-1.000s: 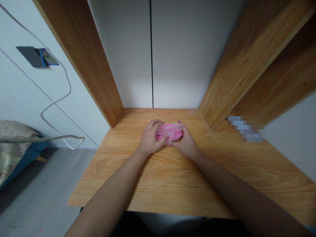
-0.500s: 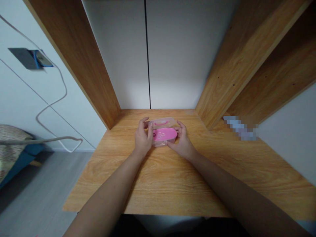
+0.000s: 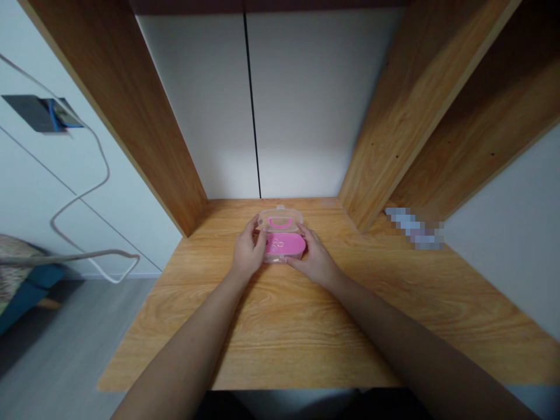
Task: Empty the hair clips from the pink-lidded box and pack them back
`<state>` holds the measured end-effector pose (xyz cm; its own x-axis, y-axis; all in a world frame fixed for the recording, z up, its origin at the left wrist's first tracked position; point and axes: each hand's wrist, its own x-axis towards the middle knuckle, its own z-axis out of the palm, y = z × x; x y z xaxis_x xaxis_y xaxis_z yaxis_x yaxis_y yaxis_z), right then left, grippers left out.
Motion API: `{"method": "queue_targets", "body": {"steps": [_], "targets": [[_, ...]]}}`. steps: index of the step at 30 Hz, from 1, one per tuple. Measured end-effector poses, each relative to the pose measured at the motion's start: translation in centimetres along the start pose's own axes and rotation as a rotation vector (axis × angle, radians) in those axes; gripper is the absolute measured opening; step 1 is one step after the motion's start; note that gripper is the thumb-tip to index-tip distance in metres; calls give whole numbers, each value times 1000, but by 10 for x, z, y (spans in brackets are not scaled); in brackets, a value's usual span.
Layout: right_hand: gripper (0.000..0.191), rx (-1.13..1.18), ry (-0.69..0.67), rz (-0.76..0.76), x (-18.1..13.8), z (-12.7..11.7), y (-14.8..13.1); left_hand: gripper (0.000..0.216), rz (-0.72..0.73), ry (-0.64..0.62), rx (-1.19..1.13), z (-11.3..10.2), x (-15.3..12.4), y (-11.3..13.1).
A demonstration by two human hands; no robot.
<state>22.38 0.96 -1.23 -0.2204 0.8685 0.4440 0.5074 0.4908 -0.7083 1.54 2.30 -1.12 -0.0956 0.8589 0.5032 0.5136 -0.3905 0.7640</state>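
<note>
Fingers (image 3: 261, 241) of the left hand (image 3: 247, 252) bend round the left end of the box (image 3: 286, 244), thumb toward its near side and fingertips up by the lid (image 3: 266, 216). The right hand (image 3: 317, 261) has the other end — thumb along the front edge, forefinger reaching to the lid's right edge. Both hands are half curled, parted by the width of the box and holding it between them. The box sits toward the back of the table (image 3: 280, 332), its pink top marked with pale rings. The clear lid, with a pink handle (image 3: 280, 225), is open on the far side; its exact tilt is hard to tell.
</note>
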Motion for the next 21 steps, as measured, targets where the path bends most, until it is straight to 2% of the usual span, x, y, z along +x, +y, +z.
{"method": "queue_targets", "body": {"steps": [6, 10, 13, 17, 19, 21], "targets": [[79, -80, -25, 11, 1, -3, -3, 81, 67, -145, 24, 2, -3, -1], [77, -121, -21, 15, 0, -3, -3, 69, 144, -253, 69, -1, -1, 2], [77, -146, -1, -21, -2, -6, -7, 72, 153, -286, 87, -3, 0, 1], [69, -120, 125, -254, -2, -23, -38, 71, 153, -256, 52, -5, 0, 2], [62, -118, 173, -453, -4, -35, -69, 70, 163, -268, 32, -6, 0, 2], [59, -74, 146, -676, -12, -46, -106, 71, 179, -280, 22, -6, 1, 2]]}}
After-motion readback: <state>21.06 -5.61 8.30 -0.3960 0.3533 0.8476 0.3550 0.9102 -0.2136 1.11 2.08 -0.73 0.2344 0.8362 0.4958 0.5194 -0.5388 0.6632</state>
